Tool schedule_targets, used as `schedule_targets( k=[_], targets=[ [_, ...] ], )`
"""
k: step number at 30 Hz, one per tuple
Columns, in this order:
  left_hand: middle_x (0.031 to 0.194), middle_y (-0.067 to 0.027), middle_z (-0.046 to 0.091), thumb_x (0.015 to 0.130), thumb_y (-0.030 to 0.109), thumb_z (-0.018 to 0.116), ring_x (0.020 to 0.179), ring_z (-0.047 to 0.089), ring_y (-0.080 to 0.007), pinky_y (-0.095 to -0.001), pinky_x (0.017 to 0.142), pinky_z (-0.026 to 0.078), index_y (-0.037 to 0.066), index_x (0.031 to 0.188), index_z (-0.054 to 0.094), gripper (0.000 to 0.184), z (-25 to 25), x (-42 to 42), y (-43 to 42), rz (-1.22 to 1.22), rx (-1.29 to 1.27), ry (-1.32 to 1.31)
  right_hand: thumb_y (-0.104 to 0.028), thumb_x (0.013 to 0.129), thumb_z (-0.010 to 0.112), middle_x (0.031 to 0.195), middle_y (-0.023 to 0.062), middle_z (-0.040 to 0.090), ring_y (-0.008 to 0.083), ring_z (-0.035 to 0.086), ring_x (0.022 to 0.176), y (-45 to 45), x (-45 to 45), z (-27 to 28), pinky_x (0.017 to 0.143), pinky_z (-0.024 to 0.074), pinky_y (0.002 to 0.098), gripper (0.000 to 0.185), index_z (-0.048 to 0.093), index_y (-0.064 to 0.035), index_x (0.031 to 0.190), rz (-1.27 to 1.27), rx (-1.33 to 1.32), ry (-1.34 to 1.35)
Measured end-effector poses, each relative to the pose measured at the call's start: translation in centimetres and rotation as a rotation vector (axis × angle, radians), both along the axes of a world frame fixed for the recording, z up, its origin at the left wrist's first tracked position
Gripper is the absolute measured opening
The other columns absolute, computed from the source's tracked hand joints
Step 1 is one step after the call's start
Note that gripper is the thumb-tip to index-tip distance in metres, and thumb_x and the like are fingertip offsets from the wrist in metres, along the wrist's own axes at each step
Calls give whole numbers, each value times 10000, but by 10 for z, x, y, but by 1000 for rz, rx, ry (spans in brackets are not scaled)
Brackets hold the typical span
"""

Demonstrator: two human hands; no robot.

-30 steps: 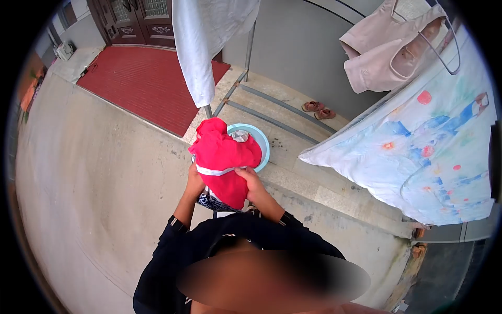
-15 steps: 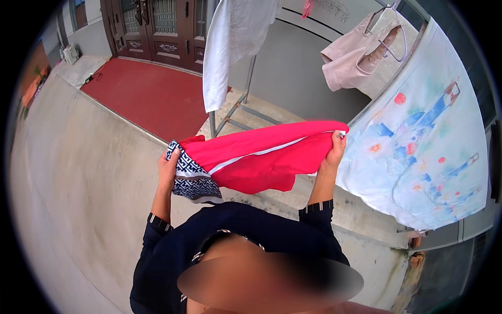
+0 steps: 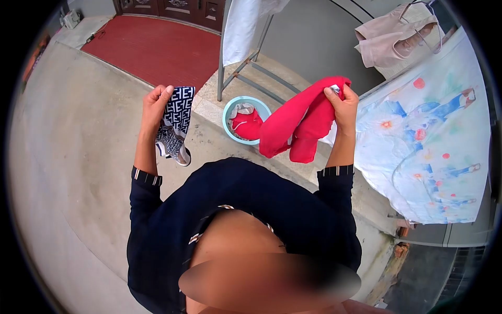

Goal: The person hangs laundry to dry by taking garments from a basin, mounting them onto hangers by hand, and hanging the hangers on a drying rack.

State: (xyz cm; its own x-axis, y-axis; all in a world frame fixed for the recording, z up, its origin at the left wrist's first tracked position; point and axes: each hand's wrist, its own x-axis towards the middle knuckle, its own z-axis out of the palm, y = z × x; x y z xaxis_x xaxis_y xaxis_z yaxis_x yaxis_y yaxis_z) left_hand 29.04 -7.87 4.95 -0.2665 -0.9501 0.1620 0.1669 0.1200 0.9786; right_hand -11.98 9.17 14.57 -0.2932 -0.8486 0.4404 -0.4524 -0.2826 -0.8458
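- The left hand (image 3: 156,103), left of the blue basin (image 3: 225,116), is closed, thumb against fingers, on the top of the patterned cloth (image 3: 179,111), which hangs down.
- The right hand (image 3: 345,107), right of the basin, is closed on a bunched end of the red garment (image 3: 300,120), which droops close to the basin's right side.
- Red cloth (image 3: 248,126) lies inside the basin.
- The printed sheet (image 3: 423,131) hangs well right of the basin.

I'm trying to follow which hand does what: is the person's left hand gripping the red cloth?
No, the right hand holds the red cloth, while the left hand holds the patterned cloth.
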Motion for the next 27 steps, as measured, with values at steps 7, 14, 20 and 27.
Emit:
schedule_targets(
  k=[7, 14, 20, 27],
  targets=[
    [728, 5, 555, 844, 174, 621, 582, 443, -29, -188, 528, 347, 88, 544, 456, 353, -8, -13, 25, 65, 34, 93, -143, 853, 593, 844, 1, 585, 81, 531, 759, -29, -28, -11, 697, 437, 236, 154, 601, 1, 907, 88, 254, 323],
    [811, -80, 630, 805, 77, 643, 755, 554, -77, -206, 665, 431, 81, 680, 484, 202, -26, -42, 39, -43, 43, 69, -162, 885, 560, 805, -12, 566, 49, 487, 766, -34, -27, -21, 710, 421, 212, 170, 585, 4, 913, 139, 217, 120],
    [880, -70, 622, 768, 107, 690, 856, 582, -125, -251, 776, 452, 4, 1200, 423, 518, -28, -118, 64, -190, 93, -194, -134, 858, 601, 1084, 48, 564, 132, 551, 964, 7, 1, 26, 870, 442, 294, 441, 437, -13, 1249, 553, -131, -589],
    [761, -42, 625, 825, 115, 636, 694, 571, -86, -226, 645, 451, 18, 890, 580, 129, -75, -216, 87, -726, 46, -296, -196, 788, 675, 1081, 30, 557, 116, 511, 1002, 29, -18, 22, 901, 394, 294, 531, 466, 4, 1233, 822, 72, -196]
  ],
)
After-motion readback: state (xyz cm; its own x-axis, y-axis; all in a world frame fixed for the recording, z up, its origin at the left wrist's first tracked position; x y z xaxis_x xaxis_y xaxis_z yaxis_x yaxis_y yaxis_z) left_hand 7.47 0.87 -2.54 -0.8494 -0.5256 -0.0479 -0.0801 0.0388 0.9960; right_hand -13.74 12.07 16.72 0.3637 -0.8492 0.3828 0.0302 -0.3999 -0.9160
